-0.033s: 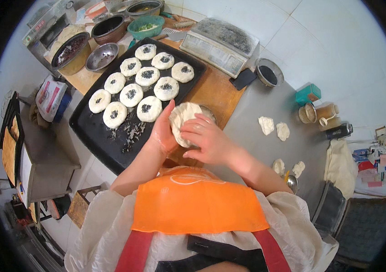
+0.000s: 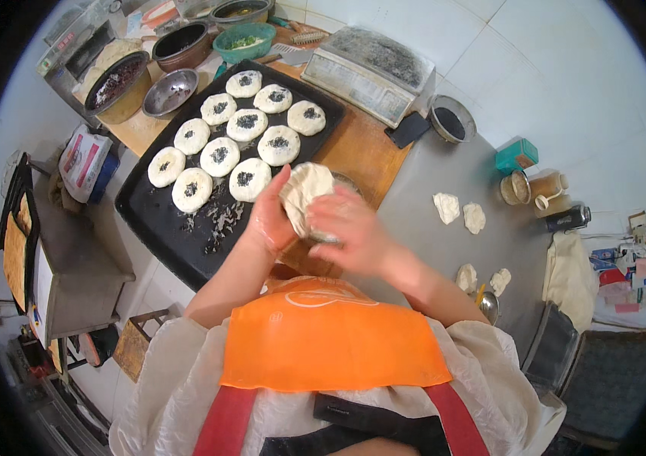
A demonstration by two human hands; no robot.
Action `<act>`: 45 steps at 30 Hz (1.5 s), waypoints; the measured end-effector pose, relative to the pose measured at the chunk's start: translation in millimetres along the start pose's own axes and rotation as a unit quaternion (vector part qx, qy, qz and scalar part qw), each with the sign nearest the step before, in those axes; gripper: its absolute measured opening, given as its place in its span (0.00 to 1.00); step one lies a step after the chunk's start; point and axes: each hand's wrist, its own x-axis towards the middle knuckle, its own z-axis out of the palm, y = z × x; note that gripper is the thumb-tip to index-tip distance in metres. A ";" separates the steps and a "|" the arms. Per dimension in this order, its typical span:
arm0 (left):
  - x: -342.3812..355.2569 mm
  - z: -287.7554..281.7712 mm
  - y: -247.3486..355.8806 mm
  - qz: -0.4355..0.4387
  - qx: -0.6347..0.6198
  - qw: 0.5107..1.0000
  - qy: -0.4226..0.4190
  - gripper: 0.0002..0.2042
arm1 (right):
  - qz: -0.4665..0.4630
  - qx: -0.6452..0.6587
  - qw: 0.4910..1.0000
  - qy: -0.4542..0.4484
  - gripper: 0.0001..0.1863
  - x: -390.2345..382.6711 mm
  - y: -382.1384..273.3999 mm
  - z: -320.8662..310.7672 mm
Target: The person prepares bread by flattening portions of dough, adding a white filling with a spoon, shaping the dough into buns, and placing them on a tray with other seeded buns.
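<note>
A piece of pale dough (image 2: 304, 186) is cupped in my left hand (image 2: 270, 216), whose thumb stands up along its left edge. The fingers of my right hand (image 2: 345, 228), slightly blurred, are bent against the dough's right and lower side. Partly hidden under the dough and my hands is a round metal bowl (image 2: 349, 186). Just to the left lies a black baking tray (image 2: 163, 235) with several round white dough discs (image 2: 218, 157), topped with dark bits in the middle. On the steel surface (image 2: 429, 243) at the right are several loose dough pieces (image 2: 446, 207).
Bowls (image 2: 171, 95) of fillings crowd the back left of the wooden board (image 2: 368, 163). A scale (image 2: 361, 76), black phone (image 2: 406, 131), bowl of dark powder (image 2: 448, 121), teal tin (image 2: 516, 156) and containers (image 2: 551, 190) line the back and right. A stand with trays (image 2: 64, 258) is at left.
The dough has shifted slightly up and left in my hands. My right hand's fingers have moved on it and are now blurred.
</note>
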 end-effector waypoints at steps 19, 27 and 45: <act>-21.1 -29.0 54.3 0.157 0.435 0.881 0.100 0.23 | 0.365 -0.098 0.915 -0.140 0.15 -60.6 -18.7 24.3; -13.4 -68.8 34.8 0.025 0.101 0.986 0.128 0.23 | 0.451 -0.113 0.885 -0.011 0.16 -74.5 -21.3 14.6; 5.3 -98.5 8.6 0.003 0.098 0.986 0.131 0.20 | 0.621 0.487 0.569 0.232 0.21 -114.1 25.4 50.1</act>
